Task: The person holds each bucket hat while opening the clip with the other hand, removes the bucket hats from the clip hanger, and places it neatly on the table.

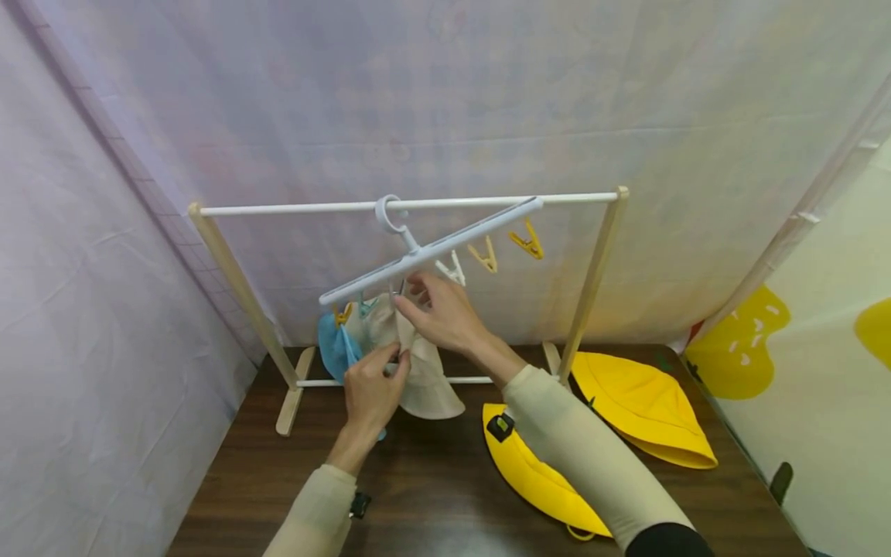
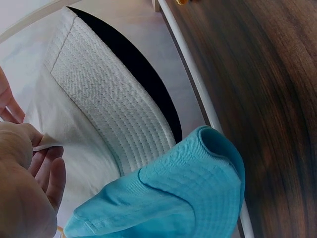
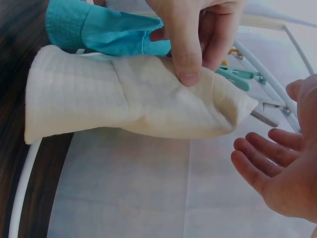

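A cream bucket hat (image 1: 428,383) hangs below the left half of a pale blue clip hanger (image 1: 445,244). My left hand (image 1: 373,387) pinches a fold of its cloth between thumb and fingers, plainer in the left wrist view. The right hand (image 3: 277,168) has its fingers apart and loosely bent around a grey clip (image 3: 265,119) near the hat's tip; no contact shows. A teal clip (image 3: 237,77) sits beside the hat; whether it bites the cloth I cannot tell. An orange clip (image 1: 343,313) holds a blue hat (image 1: 334,344) at the hanger's low left end.
The hanger tilts, hooked over the white bar (image 1: 292,209) of a wooden-legged rack (image 1: 592,286). White (image 1: 452,269), pale yellow (image 1: 485,255) and yellow (image 1: 529,241) clips dangle on its right half. Two yellow hats (image 1: 640,402) lie on the dark table (image 1: 431,495), one partly under the right sleeve.
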Available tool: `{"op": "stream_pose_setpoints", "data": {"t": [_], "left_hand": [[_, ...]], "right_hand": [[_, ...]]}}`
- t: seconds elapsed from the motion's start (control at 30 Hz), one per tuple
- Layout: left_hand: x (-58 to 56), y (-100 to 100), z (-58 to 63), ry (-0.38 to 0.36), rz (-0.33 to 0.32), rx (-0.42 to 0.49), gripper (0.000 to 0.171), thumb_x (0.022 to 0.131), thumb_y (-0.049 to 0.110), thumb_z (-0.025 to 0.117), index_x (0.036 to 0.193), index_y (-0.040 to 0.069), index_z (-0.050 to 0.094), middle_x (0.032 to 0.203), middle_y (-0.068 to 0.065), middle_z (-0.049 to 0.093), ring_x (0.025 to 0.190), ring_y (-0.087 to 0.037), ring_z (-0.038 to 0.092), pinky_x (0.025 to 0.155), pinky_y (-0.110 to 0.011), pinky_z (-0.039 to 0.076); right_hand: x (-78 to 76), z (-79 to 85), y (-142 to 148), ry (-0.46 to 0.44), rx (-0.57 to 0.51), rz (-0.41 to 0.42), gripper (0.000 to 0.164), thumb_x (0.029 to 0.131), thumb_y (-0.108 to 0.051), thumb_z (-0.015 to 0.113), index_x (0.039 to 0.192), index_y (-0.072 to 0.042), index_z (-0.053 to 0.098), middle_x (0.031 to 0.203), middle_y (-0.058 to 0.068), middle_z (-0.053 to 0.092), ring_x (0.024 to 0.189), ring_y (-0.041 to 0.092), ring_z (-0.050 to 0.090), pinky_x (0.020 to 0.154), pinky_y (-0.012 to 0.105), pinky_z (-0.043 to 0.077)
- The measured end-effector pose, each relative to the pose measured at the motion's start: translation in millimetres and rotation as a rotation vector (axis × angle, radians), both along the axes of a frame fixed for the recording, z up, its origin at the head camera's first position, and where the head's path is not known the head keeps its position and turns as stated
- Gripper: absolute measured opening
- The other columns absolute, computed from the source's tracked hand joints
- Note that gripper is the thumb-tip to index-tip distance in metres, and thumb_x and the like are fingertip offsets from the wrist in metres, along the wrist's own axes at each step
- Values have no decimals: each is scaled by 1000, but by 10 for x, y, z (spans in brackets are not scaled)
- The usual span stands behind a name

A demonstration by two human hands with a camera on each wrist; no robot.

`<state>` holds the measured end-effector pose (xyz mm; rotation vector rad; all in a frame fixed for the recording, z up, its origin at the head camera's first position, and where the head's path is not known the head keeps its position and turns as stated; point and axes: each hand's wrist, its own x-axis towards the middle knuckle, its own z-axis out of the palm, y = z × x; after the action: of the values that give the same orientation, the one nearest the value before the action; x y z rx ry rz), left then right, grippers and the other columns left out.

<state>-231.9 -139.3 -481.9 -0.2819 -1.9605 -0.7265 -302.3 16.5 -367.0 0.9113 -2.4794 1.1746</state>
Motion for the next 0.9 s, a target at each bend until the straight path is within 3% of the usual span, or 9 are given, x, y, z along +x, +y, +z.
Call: {"op": "stream_pose_setpoints", "data": {"t": [0.27,0.57,0.9], "left_hand": [[-6,-5,-6,-1,3,-12,5,89,3,86,92,7,84,81,-8,83,68,-25,80,58,-43,61],[6,7,2,6,2,-10,5,89,3,86,91,6,84,81,-8,83,68,-26,80,58,-43,61],[1,-28,-4,-16,-2,-4,5,90,3,85,90,7,83,81,-8,83,63,-24,77,57,-41,60]], "right_hand": [[-49,13,-117,47,-23,-56,36,107,-35,75,118,0,74,112,19,83,99,31,83,85,44,70],[-88,-18,-215,197,-51,-120,36,103,-34,81,101,1,75,93,16,83,81,30,80,72,43,66],[-122,24,-302,235,-20,-176,37,102,-38,83,89,-3,76,79,12,81,67,27,74,58,36,57]]}}
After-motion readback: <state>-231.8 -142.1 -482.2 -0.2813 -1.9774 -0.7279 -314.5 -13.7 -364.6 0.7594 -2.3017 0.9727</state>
